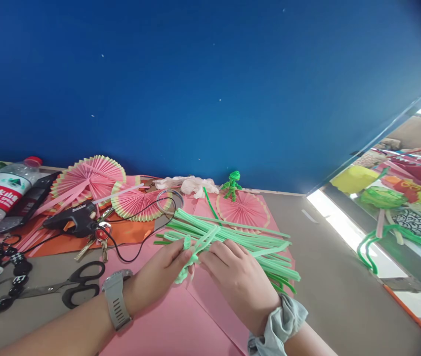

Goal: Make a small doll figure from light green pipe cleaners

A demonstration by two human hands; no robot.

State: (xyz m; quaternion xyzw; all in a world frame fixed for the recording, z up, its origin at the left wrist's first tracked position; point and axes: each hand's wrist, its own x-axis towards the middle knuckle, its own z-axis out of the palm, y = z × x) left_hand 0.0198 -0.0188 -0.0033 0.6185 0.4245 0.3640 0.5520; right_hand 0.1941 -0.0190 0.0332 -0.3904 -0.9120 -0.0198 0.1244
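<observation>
My left hand (166,262), with a grey watch on its wrist, is closed and pinches a small twisted piece of mint-green pipe cleaner (182,275). My right hand (234,277), with a grey scrunchie at the wrist, is closed on the same piece, its fingertips close to the left thumb. Loose pipe cleaner ends stick up between the two hands. Its exact shape is partly hidden by my fingers. Just behind the hands lies a bundle of pipe cleaners (277,264) in light and darker green, on pink paper (151,319).
A green pipe-cleaner figure (233,185) stands near the blue panel (210,99). Leftward are pink paper fans (90,178), a black glue gun (75,219), keys (103,232), scissors (80,284), black beads (21,268) and a water bottle (6,190). Craft pieces lie at far right.
</observation>
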